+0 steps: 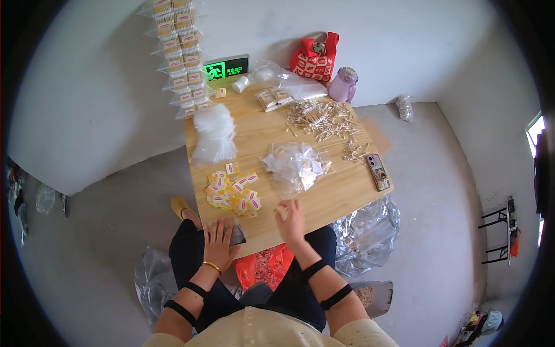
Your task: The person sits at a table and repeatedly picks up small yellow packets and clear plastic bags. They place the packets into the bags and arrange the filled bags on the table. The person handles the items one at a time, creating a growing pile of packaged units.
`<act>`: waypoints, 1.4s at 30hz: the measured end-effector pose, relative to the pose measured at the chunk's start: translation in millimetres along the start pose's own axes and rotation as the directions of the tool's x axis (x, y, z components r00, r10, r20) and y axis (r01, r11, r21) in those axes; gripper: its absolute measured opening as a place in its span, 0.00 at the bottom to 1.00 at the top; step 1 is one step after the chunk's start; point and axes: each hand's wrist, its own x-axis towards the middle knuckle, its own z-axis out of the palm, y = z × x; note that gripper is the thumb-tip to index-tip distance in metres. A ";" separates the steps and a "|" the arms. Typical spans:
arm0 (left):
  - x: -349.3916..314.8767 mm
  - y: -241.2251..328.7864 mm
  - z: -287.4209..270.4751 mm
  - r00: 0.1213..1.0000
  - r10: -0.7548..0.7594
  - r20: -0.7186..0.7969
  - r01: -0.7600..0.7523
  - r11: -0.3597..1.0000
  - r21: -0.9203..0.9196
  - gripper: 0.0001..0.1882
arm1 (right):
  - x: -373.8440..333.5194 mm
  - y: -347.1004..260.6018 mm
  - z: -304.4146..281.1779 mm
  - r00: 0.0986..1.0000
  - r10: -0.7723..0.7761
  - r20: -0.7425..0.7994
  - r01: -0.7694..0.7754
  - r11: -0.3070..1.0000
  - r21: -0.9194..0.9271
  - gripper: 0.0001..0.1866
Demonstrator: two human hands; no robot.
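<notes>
At the table's near edge my left hand point(218, 240) lies flat with its fingers spread, partly over a dark, shiny flat piece point(238, 235) whose kind I cannot make out. My right hand point(292, 221) is closed above the front of the table, its fingers curled together; something pale may be between the fingertips, too small to name. Ahead of my left hand is a heap of small yellow and white printed cards point(234, 192). Beyond my right hand lies a pile of clear plastic packets point(296, 165), and behind it, loose cotton swabs point(324, 118).
Clear plastic bags point(214, 133) lie at the table's left. Tall stacks of packed swabs point(184, 58) rise behind them. At the back stand a green-lit sign point(226, 68), a red bag point(315, 61) and a purple jug point(344, 85). A phone point(378, 172) lies at the right edge.
</notes>
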 end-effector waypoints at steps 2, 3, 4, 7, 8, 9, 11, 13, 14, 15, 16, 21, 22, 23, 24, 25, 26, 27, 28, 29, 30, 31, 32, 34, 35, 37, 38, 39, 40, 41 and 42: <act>0.9 0.6 -6.6 1.000 -0.006 -0.024 0.005 0.999 -0.052 0.42 | 30.6 3.6 -27.0 0.994 -0.092 -0.052 0.081 0.980 -0.179 0.20; 2.1 1.4 -9.0 0.999 -0.015 -0.039 0.012 0.996 -0.083 0.43 | 46.7 6.4 -32.9 0.988 -0.099 -0.117 0.070 0.970 -0.232 0.22; 3.2 2.3 -12.0 0.998 -0.028 -0.054 0.022 0.993 -0.116 0.43 | 62.1 8.9 -37.0 0.978 -0.113 -0.177 0.059 0.957 -0.284 0.24; 15.1 9.7 -26.4 0.994 -0.025 -0.107 0.003 0.980 -0.201 0.45 | 85.9 47.8 -41.2 0.964 -0.106 -0.243 -0.009 0.903 -0.429 0.26; 18.5 12.2 -34.5 0.990 -0.025 -0.136 -0.004 0.978 -0.208 0.45 | 90.9 53.9 -40.2 0.965 -0.094 -0.243 -0.031 0.885 -0.465 0.26; 22.9 16.6 -43.4 0.986 -0.023 -0.164 -0.014 0.976 -0.216 0.45 | 92.1 60.7 -41.4 0.979 -0.078 -0.187 -0.015 0.893 -0.449 0.24; 32.2 18.0 -53.0 0.976 -0.037 -0.214 -0.028 0.956 -0.294 0.44 | 96.6 49.0 -45.4 0.996 -0.061 -0.061 0.031 0.916 -0.401 0.21; 41.7 18.7 -57.8 0.967 -0.051 -0.248 -0.066 0.896 -0.439 0.43 | 88.2 28.7 -46.4 0.979 -0.150 -0.135 0.097 0.936 -0.338 0.14; 47.1 20.0 -62.3 0.968 -0.043 -0.248 -0.092 0.857 -0.507 0.43 | 81.8 19.5 -46.7 0.982 -0.143 -0.125 0.101 0.950 -0.294 0.14; 53.8 23.4 -67.6 0.968 -0.038 -0.247 -0.115 0.812 -0.572 0.43 | 74.7 10.1 -47.5 0.984 -0.138 -0.115 0.106 0.963 -0.249 0.13; 63.6 30.2 -70.8 0.969 -0.019 -0.247 -0.148 0.754 -0.640 0.42 | 65.6 -1.8 -57.3 0.982 -0.154 -0.108 0.126 0.966 -0.227 0.10; 92.9 39.0 -55.6 0.980 -0.090 -0.175 -0.123 0.410 -0.904 0.47 | 31.2 -14.4 -47.6 0.935 0.124 0.331 -0.310 0.738 0.600 0.13; 97.8 38.6 -43.5 0.985 -0.146 -0.090 -0.045 0.285 -0.958 0.48 | 29.6 -11.5 -40.2 0.924 0.097 0.369 -0.354 0.580 0.733 0.14; 101.0 38.8 -38.5 0.982 -0.186 0.001 0.028 0.147 -0.989 0.49 | 28.9 -8.7 -36.3 0.915 0.142 0.378 -0.392 0.531 0.751 0.14; 101.6 35.9 -34.8 0.973 -0.204 0.110 0.140 0.138 -0.981 0.49 | 28.5 -5.6 -33.2 0.903 0.185 0.387 -0.427 0.479 0.767 0.15; 102.2 34.1 -28.8 0.965 -0.230 0.126 0.152 0.100 -0.983 0.48 | 29.2 -1.8 -30.2 0.888 0.228 0.399 -0.459 0.425 0.780 0.15; 101.0 32.9 -21.3 0.956 -0.257 0.143 0.164 0.061 -0.985 0.46 | 30.3 1.4 -27.7 0.888 0.265 0.377 -0.456 0.394 0.798 0.14; 100.1 31.1 -14.0 0.946 -0.282 0.161 0.174 0.021 -0.985 0.45 | 31.9 5.0 -25.8 0.884 0.302 0.356 -0.452 0.362 0.815 0.14; 98.4 26.3 -6.8 0.950 -0.299 0.095 0.136 0.119 -0.984 0.42 | 32.9 9.3 -23.5 0.877 0.341 0.339 -0.449 0.329 0.830 0.14; 94.5 20.5 -0.5 0.952 -0.305 0.032 0.102 0.216 -0.971 0.40 | 32.1 15.6 -24.1 0.863 0.359 0.354 -0.462 0.280 0.841 0.13; 89.6 14.2 5.4 0.952 -0.305 -0.031 0.069 0.311 -0.948 0.38 | 32.0 22.4 -26.0 0.849 0.376 0.371 -0.474 0.231 0.850 0.13; 84.2 8.2 9.7 0.940 -0.339 -0.026 0.091 0.323 -0.942 0.35 | 32.8 23.5 -29.3 0.836 0.388 0.388 -0.482 0.181 0.857 0.13; 77.4 1.8 13.6 0.927 -0.375 -0.022 0.114 0.335 -0.935 0.33 | 29.0 23.7 -32.6 0.809 0.402 0.429 -0.519 0.148 0.842 0.12; 68.9 -3.0 14.3 0.916 -0.402 0.019 0.138 0.271 -0.953 0.29 | 20.7 22.6 -34.0 0.790 0.328 0.518 -0.578 0.117 0.807 0.13; 65.1 -3.1 10.5 0.919 -0.390 0.055 0.141 0.195 -0.971 0.28 | 15.9 22.2 -33.7 0.775 0.292 0.560 -0.608 0.104 0.787 0.13; 60.1 2.4 -9.3 0.911 -0.352 0.218 0.214 -0.050 -0.976 0.25 | 7.0 14.9 -33.8 0.744 0.169 0.647 -0.667 0.114 0.736 0.13; 61.3 12.9 -32.2 0.890 -0.306 0.337 0.281 -0.212 -0.936 0.24 | 3.5 8.4 -34.9 0.720 0.104 0.686 -0.693 0.121 0.710 0.14; 61.6 18.2 -48.2 0.863 -0.246 0.442 0.340 -0.364 -0.867 0.23 | 0.7 1.9 -34.7 0.703 0.059 0.709 -0.709 0.141 0.691 0.14; 61.3 17.2 -53.2 0.875 -0.198 0.442 0.346 -0.384 -0.856 0.21 | -0.9 -5.3 -34.5 0.681 0.012 0.732 -0.723 0.165 0.670 0.14; 60.6 15.7 -57.3 0.885 -0.148 0.441 0.353 -0.403 -0.844 0.19 | -2.0 -12.2 -34.6 0.657 -0.033 0.753 -0.736 0.188 0.651 0.15; 58.6 13.6 -62.0 0.894 -0.096 0.437 0.362 -0.420 -0.832 0.18 | -3.5 -19.9 -33.0 0.659 -0.029 0.752 -0.731 0.212 0.649 0.15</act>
